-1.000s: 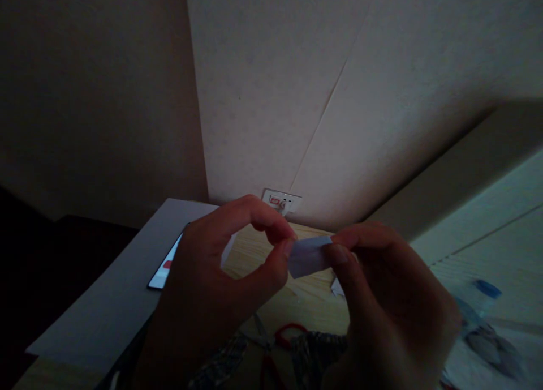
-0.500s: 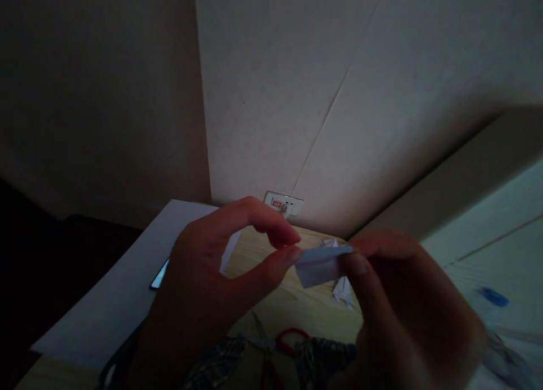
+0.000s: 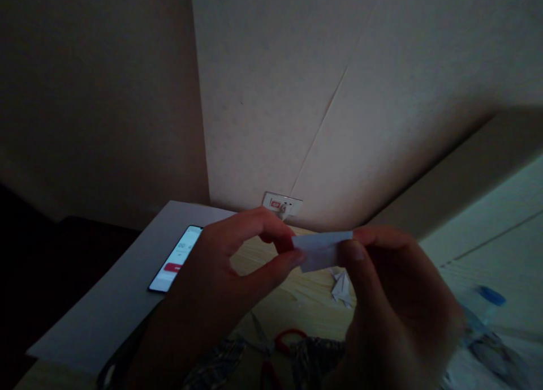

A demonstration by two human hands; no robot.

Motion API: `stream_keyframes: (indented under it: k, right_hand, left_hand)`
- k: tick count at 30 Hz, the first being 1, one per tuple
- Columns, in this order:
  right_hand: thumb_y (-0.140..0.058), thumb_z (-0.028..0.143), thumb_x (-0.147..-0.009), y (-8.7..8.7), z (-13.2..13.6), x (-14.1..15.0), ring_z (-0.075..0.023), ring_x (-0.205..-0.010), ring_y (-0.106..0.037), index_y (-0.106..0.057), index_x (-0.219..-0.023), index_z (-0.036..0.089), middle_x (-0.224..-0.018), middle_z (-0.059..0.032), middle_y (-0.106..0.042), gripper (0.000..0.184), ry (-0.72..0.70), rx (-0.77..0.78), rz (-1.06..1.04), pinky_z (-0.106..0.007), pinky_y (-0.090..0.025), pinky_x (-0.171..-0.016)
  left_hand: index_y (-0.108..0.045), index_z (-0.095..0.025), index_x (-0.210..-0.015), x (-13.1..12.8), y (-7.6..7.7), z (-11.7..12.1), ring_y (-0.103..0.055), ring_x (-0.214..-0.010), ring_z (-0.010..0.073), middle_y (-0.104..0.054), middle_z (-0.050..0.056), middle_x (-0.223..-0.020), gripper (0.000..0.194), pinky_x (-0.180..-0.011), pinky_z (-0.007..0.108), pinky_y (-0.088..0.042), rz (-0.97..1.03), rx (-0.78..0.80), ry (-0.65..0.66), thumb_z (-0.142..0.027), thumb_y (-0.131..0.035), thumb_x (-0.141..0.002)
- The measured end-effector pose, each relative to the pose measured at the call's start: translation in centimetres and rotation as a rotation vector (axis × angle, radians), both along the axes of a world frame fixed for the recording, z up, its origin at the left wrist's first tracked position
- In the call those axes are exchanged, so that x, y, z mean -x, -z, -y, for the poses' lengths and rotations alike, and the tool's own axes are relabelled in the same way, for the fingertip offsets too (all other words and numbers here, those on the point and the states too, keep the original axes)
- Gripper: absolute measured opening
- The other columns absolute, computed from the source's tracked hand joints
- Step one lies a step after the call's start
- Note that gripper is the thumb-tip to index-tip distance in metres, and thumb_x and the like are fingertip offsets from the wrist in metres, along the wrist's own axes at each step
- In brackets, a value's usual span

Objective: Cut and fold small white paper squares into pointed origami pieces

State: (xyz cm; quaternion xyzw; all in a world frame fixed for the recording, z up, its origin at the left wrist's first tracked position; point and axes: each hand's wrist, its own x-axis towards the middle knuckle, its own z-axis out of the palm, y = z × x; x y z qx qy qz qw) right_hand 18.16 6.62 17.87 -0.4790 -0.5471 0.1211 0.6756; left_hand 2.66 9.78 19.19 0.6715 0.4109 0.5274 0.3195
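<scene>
A small folded piece of white paper (image 3: 321, 249) is held up between both hands above a wooden table (image 3: 297, 299). My left hand (image 3: 220, 288) pinches its left end between thumb and forefinger. My right hand (image 3: 394, 299) pinches its right end, thumb in front and fingers behind. The scene is dim and my lower arms are in shadow.
A phone (image 3: 176, 258) with a lit screen lies on a large white sheet (image 3: 110, 299) at the left. Red-handled scissors (image 3: 275, 345) lie near the front, a small folded paper shape (image 3: 341, 288) behind my hands. A clear bottle with a blue cap (image 3: 487, 299) lies at the right. A wall socket (image 3: 282, 202) sits at the table's far edge.
My left hand's fingers have closed lower onto the paper's left end, uncovering the phone screen. The paper has turned a little between the hands.
</scene>
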Motion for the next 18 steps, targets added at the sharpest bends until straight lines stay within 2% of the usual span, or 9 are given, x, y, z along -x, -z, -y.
stream_keyframes:
  k: [3,9,14,18]
  right_hand:
    - [-0.070,0.020,-0.091,-0.1,-0.2,-0.2,-0.0147,-0.069,-0.061,-0.070,-0.083,0.028,-0.075,0.0041,-0.066,0.012,-0.008,0.042,0.042,-0.026,-0.047,-0.062]
    - [-0.065,0.021,-0.091,-0.4,-0.6,-0.4,-0.0158,-0.073,-0.064,-0.066,-0.083,0.026,-0.075,0.0041,-0.067,0.010,-0.183,0.217,0.137,-0.029,-0.049,-0.065]
    - [-0.064,0.024,-0.092,-0.6,-0.7,-0.5,-0.0148,-0.070,-0.064,-0.066,-0.079,0.025,-0.072,0.0043,-0.067,0.013,-0.188,0.229,0.168,-0.028,-0.047,-0.064]
    - [-0.065,0.022,-0.089,-1.0,-1.0,-0.5,-0.0142,-0.066,-0.064,-0.066,-0.073,0.022,-0.067,0.0039,-0.068,0.015,-0.226,0.263,0.267,-0.026,-0.046,-0.061]
  left_hand:
    - [-0.071,-0.026,-0.072,-0.1,0.0,0.0,-0.065,-0.069,0.0120,-0.071,-0.008,-0.071,0.010,-0.069,0.021,-0.051,0.039,0.003,-0.046,-0.018,-0.072,-0.077]
    - [-0.069,-0.026,-0.070,0.1,0.0,0.1,-0.067,-0.069,0.0136,-0.070,-0.008,-0.067,0.012,-0.069,0.023,-0.052,0.096,0.042,-0.116,-0.019,-0.067,-0.079]
    - [-0.069,-0.027,-0.071,-0.1,0.1,-0.1,-0.065,-0.071,0.0156,-0.070,-0.006,-0.070,0.012,-0.070,0.026,-0.052,0.027,0.013,-0.070,-0.017,-0.069,-0.078]
    - [-0.068,-0.026,-0.071,-0.5,-0.2,-0.2,-0.065,-0.071,0.0150,-0.068,-0.006,-0.069,0.012,-0.070,0.026,-0.052,0.079,0.045,-0.104,-0.018,-0.068,-0.080]
